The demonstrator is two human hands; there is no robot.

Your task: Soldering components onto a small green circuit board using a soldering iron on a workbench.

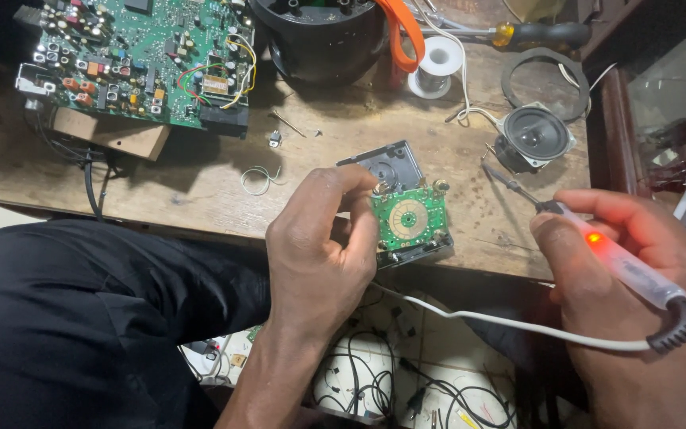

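A small green board (pixel 409 220), fixed to a grey metal frame (pixel 387 165), is pinched at its left edge by the left hand (pixel 323 246), thumb and fingers closed on it so that it is propped at the near edge of a worn wooden bench (pixel 200 171) with its green face turned up toward the camera. The right hand (pixel 637 270) is wrapped around a white soldering iron (pixel 617 262) (a red light glows in its handle), held like a pen; the dark tip (pixel 510 184) is kept just right of the board, apart from it. The iron's white cord (pixel 502 319) trails under both wrists. Farther back on the bench, a large green circuit board (pixel 140 56) is raised on a wooden block (pixel 109 133), likely to keep its underside off the surface. A small speaker (pixel 535 137), a solder reel (pixel 437 65), a black rubber ring (pixel 545 79), a screwdriver (pixel 537 33) and a black round housing (pixel 323 36) lie within reach. Loose wires are heaped on the floor (pixel 375 373) below.
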